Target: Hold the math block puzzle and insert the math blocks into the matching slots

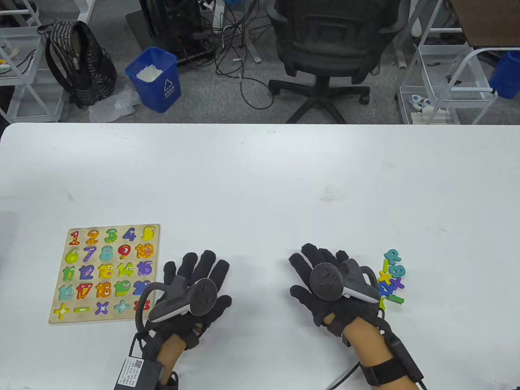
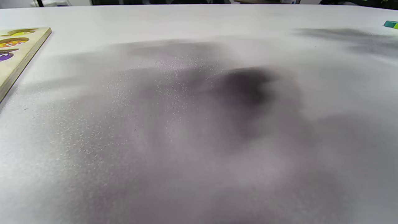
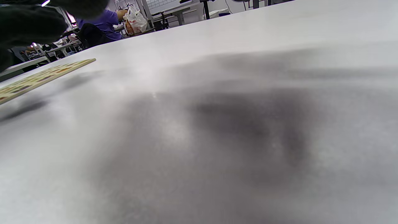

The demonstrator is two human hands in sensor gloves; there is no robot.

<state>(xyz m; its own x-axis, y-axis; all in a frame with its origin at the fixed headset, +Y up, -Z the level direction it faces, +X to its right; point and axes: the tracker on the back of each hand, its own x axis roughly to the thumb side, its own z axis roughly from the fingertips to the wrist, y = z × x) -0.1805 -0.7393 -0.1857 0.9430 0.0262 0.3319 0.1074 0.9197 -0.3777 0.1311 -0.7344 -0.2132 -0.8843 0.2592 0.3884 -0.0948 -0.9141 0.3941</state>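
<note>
The wooden math puzzle board (image 1: 57, 300) lies flat at the table's front left, its slots filled with colourful numbers and signs. Its edge shows in the left wrist view (image 2: 21, 56) and in the right wrist view (image 3: 46, 74). My left hand (image 1: 199, 276) rests flat on the table just right of the board, fingers spread, holding nothing. My right hand (image 1: 321, 264) rests flat on the table, fingers spread, holding nothing. A small pile of loose math blocks (image 1: 392, 278) lies just right of my right hand; one teal block shows in the left wrist view (image 2: 390, 24).
The white table (image 1: 260, 183) stretches wide behind both hands. Beyond its far edge stand an office chair (image 1: 325, 44), a blue bin (image 1: 156, 79), a backpack (image 1: 79, 61) and wire racks.
</note>
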